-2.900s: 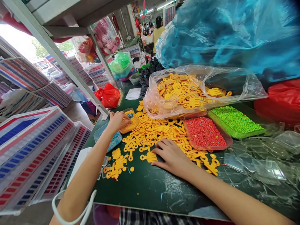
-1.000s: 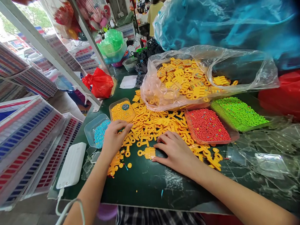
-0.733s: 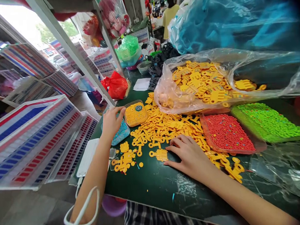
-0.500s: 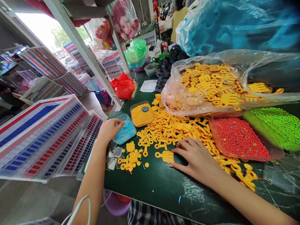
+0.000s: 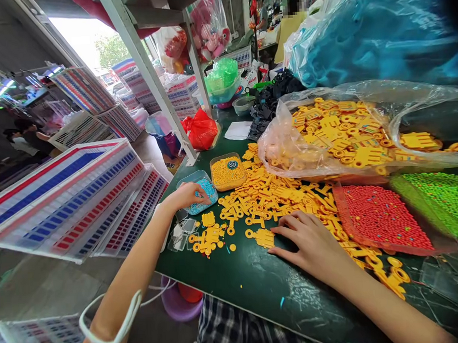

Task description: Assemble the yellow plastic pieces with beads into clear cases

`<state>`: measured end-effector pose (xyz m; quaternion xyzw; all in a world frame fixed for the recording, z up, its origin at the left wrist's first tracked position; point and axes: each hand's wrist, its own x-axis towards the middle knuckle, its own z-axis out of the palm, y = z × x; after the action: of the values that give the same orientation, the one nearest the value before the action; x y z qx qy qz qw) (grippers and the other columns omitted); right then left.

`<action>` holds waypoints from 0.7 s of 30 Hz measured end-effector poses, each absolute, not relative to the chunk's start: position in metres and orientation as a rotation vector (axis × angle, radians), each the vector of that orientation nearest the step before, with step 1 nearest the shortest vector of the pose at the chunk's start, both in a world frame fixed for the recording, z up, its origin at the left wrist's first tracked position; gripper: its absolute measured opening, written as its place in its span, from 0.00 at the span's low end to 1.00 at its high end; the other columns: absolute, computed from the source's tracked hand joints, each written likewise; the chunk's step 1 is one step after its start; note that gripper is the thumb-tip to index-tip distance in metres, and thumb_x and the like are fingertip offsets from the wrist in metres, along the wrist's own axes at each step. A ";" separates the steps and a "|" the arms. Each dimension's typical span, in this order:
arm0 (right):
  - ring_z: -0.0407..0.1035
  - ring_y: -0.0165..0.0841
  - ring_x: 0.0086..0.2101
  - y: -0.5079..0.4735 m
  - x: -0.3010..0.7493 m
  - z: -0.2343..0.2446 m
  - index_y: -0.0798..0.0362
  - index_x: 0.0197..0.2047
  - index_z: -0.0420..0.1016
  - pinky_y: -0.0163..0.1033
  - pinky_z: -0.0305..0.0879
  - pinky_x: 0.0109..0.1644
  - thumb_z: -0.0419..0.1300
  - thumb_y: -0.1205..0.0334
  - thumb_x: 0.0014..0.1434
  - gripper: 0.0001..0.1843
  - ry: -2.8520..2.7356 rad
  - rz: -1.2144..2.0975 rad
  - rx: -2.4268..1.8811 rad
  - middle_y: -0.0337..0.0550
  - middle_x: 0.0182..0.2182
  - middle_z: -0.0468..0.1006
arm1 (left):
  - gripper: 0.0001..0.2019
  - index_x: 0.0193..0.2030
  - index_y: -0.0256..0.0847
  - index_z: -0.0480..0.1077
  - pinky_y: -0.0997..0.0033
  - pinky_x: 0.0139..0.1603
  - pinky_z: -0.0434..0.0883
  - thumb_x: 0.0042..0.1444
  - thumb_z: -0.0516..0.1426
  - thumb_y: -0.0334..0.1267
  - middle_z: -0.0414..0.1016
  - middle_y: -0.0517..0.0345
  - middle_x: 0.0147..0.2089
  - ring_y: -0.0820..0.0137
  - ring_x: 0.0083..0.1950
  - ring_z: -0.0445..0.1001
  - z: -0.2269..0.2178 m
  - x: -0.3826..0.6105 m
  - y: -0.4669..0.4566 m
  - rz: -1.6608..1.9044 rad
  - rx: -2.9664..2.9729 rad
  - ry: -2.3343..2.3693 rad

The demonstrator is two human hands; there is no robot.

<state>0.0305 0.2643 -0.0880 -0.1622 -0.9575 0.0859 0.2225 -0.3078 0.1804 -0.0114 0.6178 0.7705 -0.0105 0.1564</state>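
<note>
Two hands on the table (image 5: 249, 287). Left hand (image 5: 185, 194) sits over the blue bead tray (image 5: 191, 175), fingertips bunched together down in the beads; can't tell if they're pinching one. Right hand (image 5: 313, 237) lies palm down, fingers slightly spread, tips touching a lone yellow part (image 5: 263, 237) at the edge of the yellow pile (image 5: 279, 194). Yellow bead tray (image 5: 218, 160) just beside the blue one. Red tray (image 5: 340, 212) right of the pile, green tray (image 5: 408, 196) beyond it, bag (image 5: 281, 144) of parts behind.
</note>
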 end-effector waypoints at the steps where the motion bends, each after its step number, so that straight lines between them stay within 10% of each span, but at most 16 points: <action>1: 0.66 0.41 0.41 0.264 0.030 -0.088 0.49 0.41 0.79 0.47 0.63 0.46 0.64 0.47 0.57 0.16 -2.647 0.235 -0.443 0.46 0.38 0.76 | 0.17 0.33 0.45 0.80 0.67 0.50 0.61 0.53 0.59 0.56 0.81 0.57 0.37 0.62 0.43 0.74 -0.013 -0.309 0.182 -0.034 1.774 2.201; 21: 0.65 0.37 0.39 0.265 0.031 -0.070 0.47 0.35 0.82 0.42 0.58 0.44 0.69 0.51 0.53 0.10 -2.631 0.372 -0.463 0.41 0.34 0.77 | 0.13 0.37 0.43 0.77 0.65 0.44 0.60 0.65 0.54 0.46 0.75 0.58 0.37 0.67 0.40 0.69 -0.035 -0.168 0.177 0.557 2.493 1.913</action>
<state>0.0314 0.2653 -0.0703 -0.1675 -0.9515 0.1345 0.2203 -0.1679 0.1766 -0.0349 0.7810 0.5992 0.1743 -0.0250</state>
